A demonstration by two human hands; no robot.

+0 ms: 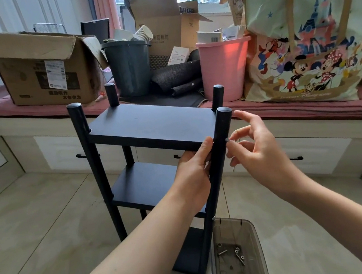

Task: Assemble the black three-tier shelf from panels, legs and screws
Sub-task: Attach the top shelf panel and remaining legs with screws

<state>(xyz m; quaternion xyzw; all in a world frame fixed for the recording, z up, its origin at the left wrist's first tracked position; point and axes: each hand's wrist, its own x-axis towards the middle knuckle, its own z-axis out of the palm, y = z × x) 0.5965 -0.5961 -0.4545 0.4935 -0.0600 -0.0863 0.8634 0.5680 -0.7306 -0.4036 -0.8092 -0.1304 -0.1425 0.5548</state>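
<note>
While the black shelf (149,127) stands upright on the floor at the centre of the frame, with 3 panels seen between 4 legs, its near right leg (220,154) is gripped by the left hand (193,169) just under the top panel. A screw (227,140) is pinched against that leg by the right hand (259,147), remaining fingers spread, and more screws are seen in the clear tray (237,256) at lower right.

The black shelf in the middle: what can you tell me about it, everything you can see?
The shelf stands upright on the tiled floor before a window seat. It is matt black, with three flat panels between four round legs whose tops rise above the top panel. The left hand grips the near right leg just under the top panel. The right hand holds a small screw against that leg's side. A tray of screws sits by its foot.
</note>
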